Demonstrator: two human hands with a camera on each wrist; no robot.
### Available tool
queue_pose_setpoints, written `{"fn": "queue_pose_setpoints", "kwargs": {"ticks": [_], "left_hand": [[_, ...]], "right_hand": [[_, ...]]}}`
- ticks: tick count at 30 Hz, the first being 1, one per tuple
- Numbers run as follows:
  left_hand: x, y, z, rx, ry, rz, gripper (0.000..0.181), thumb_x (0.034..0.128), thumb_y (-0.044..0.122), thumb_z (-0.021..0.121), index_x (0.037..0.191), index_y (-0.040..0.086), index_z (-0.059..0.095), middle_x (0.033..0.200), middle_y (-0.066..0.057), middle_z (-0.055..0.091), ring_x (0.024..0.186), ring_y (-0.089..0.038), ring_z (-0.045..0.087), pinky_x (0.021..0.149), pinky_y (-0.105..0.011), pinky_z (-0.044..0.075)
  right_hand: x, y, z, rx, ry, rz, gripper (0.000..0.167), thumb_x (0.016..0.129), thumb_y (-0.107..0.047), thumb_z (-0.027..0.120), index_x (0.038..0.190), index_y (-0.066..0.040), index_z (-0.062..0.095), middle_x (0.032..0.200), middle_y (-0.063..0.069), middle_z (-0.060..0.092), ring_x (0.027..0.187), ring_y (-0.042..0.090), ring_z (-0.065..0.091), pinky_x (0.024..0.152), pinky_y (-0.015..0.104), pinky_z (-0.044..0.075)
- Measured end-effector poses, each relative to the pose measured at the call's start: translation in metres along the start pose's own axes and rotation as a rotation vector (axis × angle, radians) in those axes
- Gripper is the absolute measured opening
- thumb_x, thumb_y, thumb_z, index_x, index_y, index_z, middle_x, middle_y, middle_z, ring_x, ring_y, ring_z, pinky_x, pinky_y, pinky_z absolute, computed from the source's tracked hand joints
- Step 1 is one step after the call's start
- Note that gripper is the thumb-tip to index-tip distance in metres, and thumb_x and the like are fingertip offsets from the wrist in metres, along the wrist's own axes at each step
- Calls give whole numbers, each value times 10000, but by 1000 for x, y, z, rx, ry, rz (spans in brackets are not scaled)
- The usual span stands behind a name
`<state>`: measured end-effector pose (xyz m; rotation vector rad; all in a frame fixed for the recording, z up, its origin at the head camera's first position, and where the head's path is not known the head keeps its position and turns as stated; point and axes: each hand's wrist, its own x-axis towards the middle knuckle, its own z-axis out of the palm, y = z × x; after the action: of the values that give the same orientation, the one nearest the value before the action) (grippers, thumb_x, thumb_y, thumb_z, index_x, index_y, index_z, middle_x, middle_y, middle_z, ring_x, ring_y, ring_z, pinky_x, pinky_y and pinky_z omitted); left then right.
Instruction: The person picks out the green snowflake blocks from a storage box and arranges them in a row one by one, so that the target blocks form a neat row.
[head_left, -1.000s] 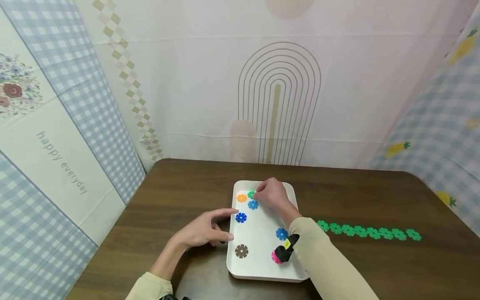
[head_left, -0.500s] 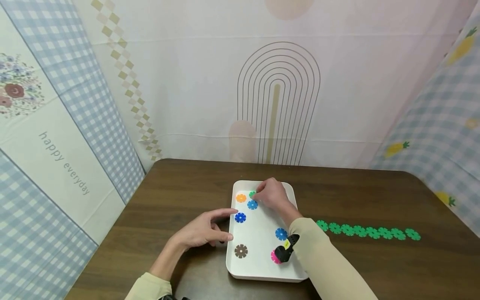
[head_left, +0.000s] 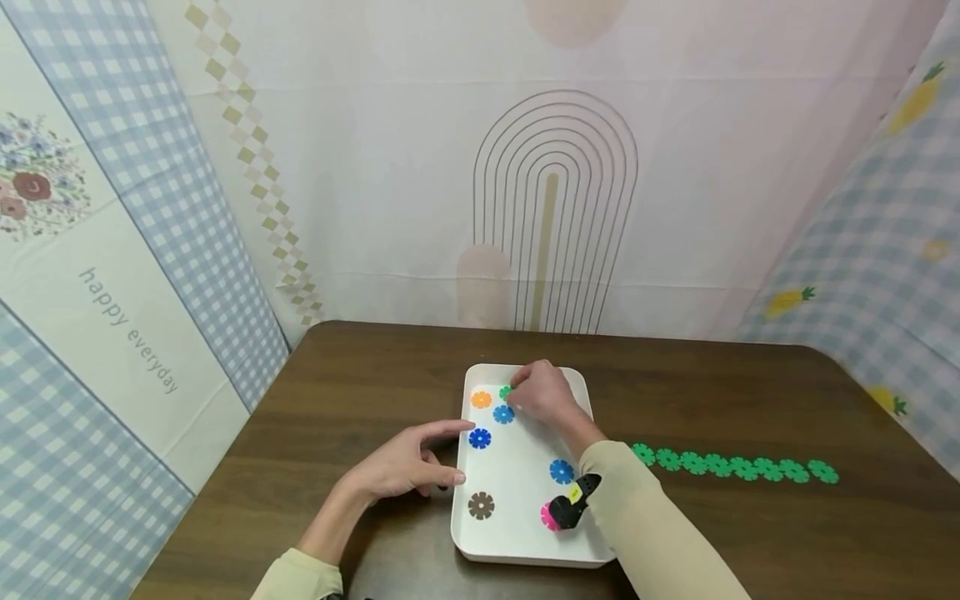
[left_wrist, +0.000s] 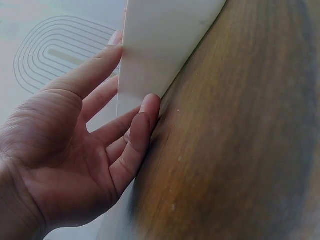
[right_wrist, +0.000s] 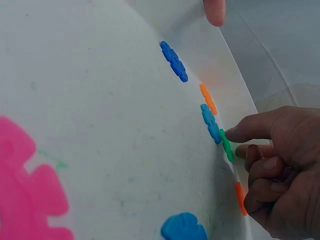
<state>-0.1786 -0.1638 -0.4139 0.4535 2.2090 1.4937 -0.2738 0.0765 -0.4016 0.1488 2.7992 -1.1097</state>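
Note:
A white tray holds several flat, notched plastic snowflake discs. My right hand is at its far end, with thumb and index finger pinching a green disc at the edge; the other fingers are curled in. Beside that disc lie a light blue disc and an orange disc. Another orange disc sits under the right hand, hidden in the head view. My left hand rests on the tray's left side, thumb at the outer wall and one fingertip over the rim, the other fingers loosely bent.
Also in the tray are a dark blue disc, a brown disc, a blue disc and a pink disc, partly covered by the wrist camera. A row of joined green discs lies on the brown table, right of the tray.
My right thumb and index finger have shifted slightly over the green disc, which shows a little less than before. The left hand stays at the tray's side. The head view tilts slightly.

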Motion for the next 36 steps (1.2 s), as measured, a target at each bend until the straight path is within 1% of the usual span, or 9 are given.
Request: {"fn": "queue_pose_setpoints", "kwargs": {"ticks": [3,7,10,14,17,20,24,29,36], "left_hand": [[0,0,0,6,-1,6,675,903,216,855,1520,223,582,1479,-132,545,605,-144,580,574,-284,480],[0,-1,1,9,-2,4,673,907,211,852,1522,225,580,1478,-134,543,610,-143,576,580,-287,487],[0,-1,0,10,-4,0,670,908,219,852,1521,228,581,1478,-131,541,614,-144,577,587,-292,492],[1,-2,0,9,-5,-3,666,908,223,853,1517,233,585,1477,-126,543,611,-147,577,583,-290,485],[1,-2,0,7,-3,-5,668,904,225,857,1515,235,587,1472,-123,547,609,-149,577,585,-291,484],[1,-2,0,5,-1,-7,672,902,229,859,1516,229,586,1476,-123,545,613,-150,579,592,-296,491],[-1,-2,0,-3,2,-9,673,903,225,857,1518,213,584,1487,-128,541,620,-154,583,594,-295,495],[-2,-4,2,-10,-2,-3,676,900,214,857,1517,196,582,1495,-138,540,621,-154,582,599,-294,510],[0,-1,1,3,-1,13,673,904,216,854,1519,197,581,1488,-142,542,613,-152,579,602,-305,519]], "right_hand": [[-2,1,-1,-14,14,-13,260,885,-169,857,1120,-78,795,1205,123,721,1077,287,622,956,427,584],[-3,3,-1,-60,25,-39,250,869,-194,880,1078,-80,806,1153,112,739,1020,270,626,902,398,585],[-3,4,-3,-62,27,-33,260,853,-201,894,1067,-82,805,1144,108,742,1011,267,619,889,391,571],[-2,4,-3,-49,12,-22,302,855,-196,893,1117,-78,799,1195,116,737,1054,275,620,930,405,568],[-1,5,-2,-55,-3,-27,273,872,-167,875,1120,-77,803,1212,117,737,1073,278,619,961,430,559],[1,5,-2,-56,-17,-29,241,888,-145,860,1110,-78,798,1202,114,729,1069,280,614,976,433,558],[3,5,-1,-63,-40,-35,230,896,-142,853,1098,-71,770,1165,110,709,1042,276,608,964,417,563],[2,7,0,-102,-45,-77,227,895,-141,851,1074,-97,719,1094,84,690,1012,266,600,945,408,557],[-1,6,-3,-168,-15,-161,240,900,-172,850,1078,-143,692,1002,53,668,941,244,590,856,369,538]]}}
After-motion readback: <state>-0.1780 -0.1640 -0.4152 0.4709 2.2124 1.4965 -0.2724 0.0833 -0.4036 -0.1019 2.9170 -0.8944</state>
